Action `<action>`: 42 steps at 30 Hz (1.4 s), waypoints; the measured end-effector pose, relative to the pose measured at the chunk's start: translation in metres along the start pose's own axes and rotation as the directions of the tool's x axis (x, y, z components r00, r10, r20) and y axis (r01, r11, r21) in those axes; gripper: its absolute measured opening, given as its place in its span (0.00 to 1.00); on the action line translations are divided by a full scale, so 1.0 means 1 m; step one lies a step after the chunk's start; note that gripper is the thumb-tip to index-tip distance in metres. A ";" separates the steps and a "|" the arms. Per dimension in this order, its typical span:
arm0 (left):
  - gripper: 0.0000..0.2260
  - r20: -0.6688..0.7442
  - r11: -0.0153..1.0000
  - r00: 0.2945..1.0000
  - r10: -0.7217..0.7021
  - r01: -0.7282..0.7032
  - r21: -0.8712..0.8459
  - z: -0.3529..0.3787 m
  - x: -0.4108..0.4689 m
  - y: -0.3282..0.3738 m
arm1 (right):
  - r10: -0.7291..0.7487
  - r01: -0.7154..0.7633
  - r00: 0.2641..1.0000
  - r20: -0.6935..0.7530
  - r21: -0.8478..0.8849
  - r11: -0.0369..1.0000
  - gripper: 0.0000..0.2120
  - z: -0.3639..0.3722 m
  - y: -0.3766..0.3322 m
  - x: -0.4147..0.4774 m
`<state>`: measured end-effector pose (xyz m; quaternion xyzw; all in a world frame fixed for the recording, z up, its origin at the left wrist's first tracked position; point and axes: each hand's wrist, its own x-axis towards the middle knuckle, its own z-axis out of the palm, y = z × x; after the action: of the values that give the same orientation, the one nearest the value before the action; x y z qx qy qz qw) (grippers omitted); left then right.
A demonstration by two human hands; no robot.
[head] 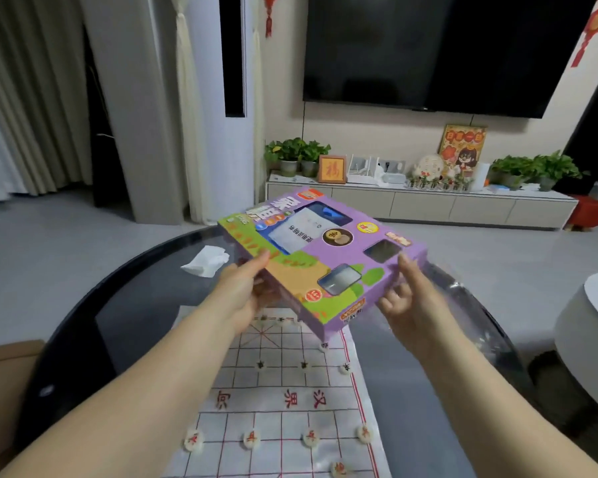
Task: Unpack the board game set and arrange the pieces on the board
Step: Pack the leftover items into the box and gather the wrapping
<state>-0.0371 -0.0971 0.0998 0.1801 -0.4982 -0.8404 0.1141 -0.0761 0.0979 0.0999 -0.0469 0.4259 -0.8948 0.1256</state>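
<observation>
1. Box (325,260), purple and flat with clear windows in its lid, was held in the air above the far end of the board (283,401), tilted with its near right corner lowest.
2. Left hand (246,291) was closed on the box's left edge, thumb on top and fingers underneath; right hand (404,298) gripped the right edge near the low corner, thumb against the side.
3. Board, a white sheet with a red grid, lay flat on the dark round glass surface (135,305); round white pieces (252,438) already stood on it in rows at both ends.
4. Judgement: the pieces looked largely arranged, so the step in hand was probably moving the box clear of the board.
5. Advice: the box was best kept level and carried sideways, not dragged low, since a dipped corner could sweep the far row of pieces.
6. A crumpled tissue (208,260) lay on the surface to the left; bare glass beside it offered a place to set the box.
</observation>
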 end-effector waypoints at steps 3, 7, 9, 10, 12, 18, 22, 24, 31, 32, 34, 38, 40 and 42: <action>0.02 -0.062 0.997 0.996 0.057 -0.061 -0.052 -0.006 0.018 0.009 | 0.102 -0.097 0.993 0.059 -0.073 0.993 0.08 0.027 0.039 0.022; 0.11 -0.113 0.972 0.990 0.087 -0.059 0.229 -0.034 0.052 0.018 | 0.144 -0.149 0.989 -0.044 -0.133 0.980 0.07 0.047 0.062 0.068; 0.16 -0.164 0.736 0.961 0.221 -0.053 0.675 -0.065 0.074 0.020 | 0.107 -0.130 0.987 -0.122 -0.201 0.971 0.10 0.049 0.066 0.090; 0.17 -0.115 0.526 0.948 0.296 -0.061 0.849 -0.081 0.082 0.020 | 0.089 -0.122 0.985 -0.149 -0.235 0.964 0.11 0.048 0.068 0.099; 0.17 0.049 0.108 0.947 0.318 -0.087 0.990 -0.110 0.096 0.019 | 0.070 -0.117 0.982 -0.177 -0.273 0.955 0.12 0.048 0.072 0.112; 0.20 0.200 -0.365 0.976 0.086 -0.156 0.918 -0.141 0.134 0.011 | 0.062 -0.109 0.982 -0.178 -0.269 0.957 0.13 0.042 0.088 0.131; 0.20 0.139 -0.371 0.990 -0.027 -0.139 0.918 -0.163 0.144 0.003 | 0.047 -0.092 0.979 -0.199 -0.222 0.971 0.14 0.036 0.095 0.142; 0.20 0.127 -0.364 0.991 -0.029 -0.129 0.923 -0.176 0.144 0.000 | 0.039 -0.092 0.971 -0.234 -0.217 0.972 0.11 0.039 0.099 0.145; 0.17 0.215 -0.290 0.946 0.243 -0.141 0.947 -0.173 0.150 0.003 | 0.020 -0.120 0.949 -0.316 -0.302 0.946 0.15 0.049 0.116 0.152; 0.18 0.228 -0.280 0.945 0.233 -0.159 0.947 -0.171 0.154 0.004 | 0.017 -0.122 0.947 -0.321 -0.308 0.943 0.15 0.047 0.116 0.153; 0.19 0.220 -0.274 0.963 0.152 -0.173 0.946 -0.168 0.165 0.004 | 0.014 -0.126 0.940 -0.340 -0.311 0.942 0.12 0.040 0.114 0.156; 0.19 0.222 -0.353 0.974 0.037 -0.195 0.915 -0.174 0.181 0.001 | 0.041 -0.149 0.934 -0.355 -0.282 0.948 0.07 0.032 0.111 0.164; 0.19 0.221 -0.363 0.973 0.062 -0.184 0.914 -0.183 0.179 0.000 | 0.048 -0.155 0.935 -0.350 -0.286 0.946 0.08 0.034 0.113 0.170; 0.19 0.203 -0.382 0.971 0.123 -0.142 0.913 -0.195 0.171 0.004 | 0.060 -0.175 0.940 -0.336 -0.323 0.930 0.12 0.042 0.121 0.177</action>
<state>-0.1114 -0.3178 -0.0143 0.1297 -0.9905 -0.0446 0.0127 -0.2165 -0.0534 0.0291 0.1035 0.5942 -0.7916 0.0985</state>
